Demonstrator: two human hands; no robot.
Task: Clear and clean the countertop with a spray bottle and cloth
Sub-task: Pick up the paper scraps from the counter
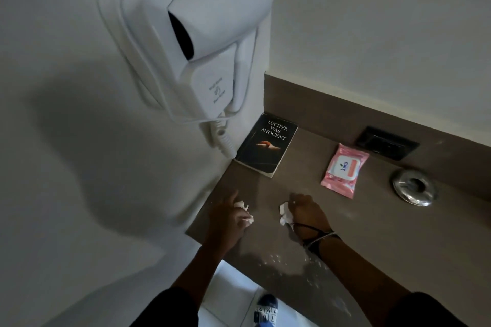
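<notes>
The brown countertop (372,233) runs from the white wall on the left to the right. My left hand (228,218) rests on its left part, closed on a crumpled white tissue (243,211). My right hand (305,210) is beside it, fisted around another crumpled white tissue (284,214); a dark band and cords circle that wrist. Small white crumbs (276,259) lie scattered on the counter near its front edge. No spray bottle or cloth is in view.
A black book (265,145) lies in the back left corner. A pink wet-wipes pack (344,170) lies right of it, then a round metal ashtray (413,187). A black socket plate (386,145) sits in the backsplash. A white wall-mounted hair dryer (210,42) hangs overhead at left.
</notes>
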